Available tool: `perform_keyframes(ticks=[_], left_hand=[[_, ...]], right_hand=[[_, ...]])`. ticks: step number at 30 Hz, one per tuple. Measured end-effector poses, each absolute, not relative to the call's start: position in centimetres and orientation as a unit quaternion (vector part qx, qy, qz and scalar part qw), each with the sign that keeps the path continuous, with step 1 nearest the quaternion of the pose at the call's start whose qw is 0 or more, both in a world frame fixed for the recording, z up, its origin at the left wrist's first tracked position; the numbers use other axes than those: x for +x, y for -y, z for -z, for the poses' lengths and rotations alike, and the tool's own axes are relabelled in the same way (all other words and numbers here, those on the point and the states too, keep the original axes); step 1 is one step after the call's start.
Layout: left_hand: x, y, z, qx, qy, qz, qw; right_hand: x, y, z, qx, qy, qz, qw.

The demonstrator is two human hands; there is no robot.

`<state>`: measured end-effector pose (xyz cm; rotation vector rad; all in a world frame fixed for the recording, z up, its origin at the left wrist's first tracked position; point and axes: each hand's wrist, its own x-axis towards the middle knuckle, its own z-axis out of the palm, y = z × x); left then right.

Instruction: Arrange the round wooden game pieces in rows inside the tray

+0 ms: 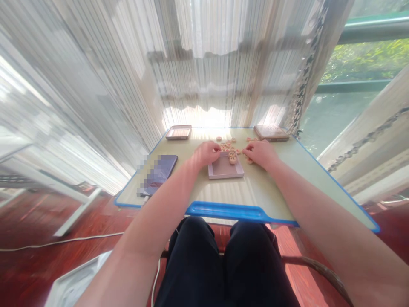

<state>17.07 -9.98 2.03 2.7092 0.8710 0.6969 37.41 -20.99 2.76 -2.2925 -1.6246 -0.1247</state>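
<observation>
A shallow open box [226, 175] sits on the table in front of me. Two round wooden Chinese chess pieces [232, 160] rest at its far right corner, one partly over the other. Beyond the box lies a loose cluster of more pieces [227, 146]. At the box's far left corner is my left hand [209, 152], fingers curled together by the cluster; what they pinch is hidden. My right hand [260, 153] is right of the box, thumb and fingertips close together among pieces. One piece [249, 161] shows just under it. Whether the right fingertips grip a piece is too small to see.
The pale table [198, 187] has a blue edge and a blue front tray [226, 209]. A shallow open case [179, 132] stands at the back left, a flat closed box [271, 132] at the back right. A dark tablet or phone [162, 170] lies left. Striped curtains [204, 76] hang behind.
</observation>
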Motion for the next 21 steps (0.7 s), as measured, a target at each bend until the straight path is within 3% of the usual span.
perform_keyframes(ticks=[6,11,14,21], left_hand=[[16.7,11.3,-3.0,0.881,-0.360,-0.294,0.089],[16.5,11.7,-4.3,0.892,-0.370,-0.242,0.097],[16.7,11.9,-4.0,0.884,-0.343,-0.304,0.089],[15.4,11.0,-1.6,0.864,-0.332,-0.354,0.133]], right_hand=[[38.0,21.0,-2.0,-0.798,0.568,0.040,0.197],[37.8,20.9,-1.6,-0.792,0.577,0.049,0.194],[37.8,20.8,-1.5,-0.788,0.585,0.047,0.186],[36.7,22.3,-2.9,-0.695,0.637,-0.005,0.335]])
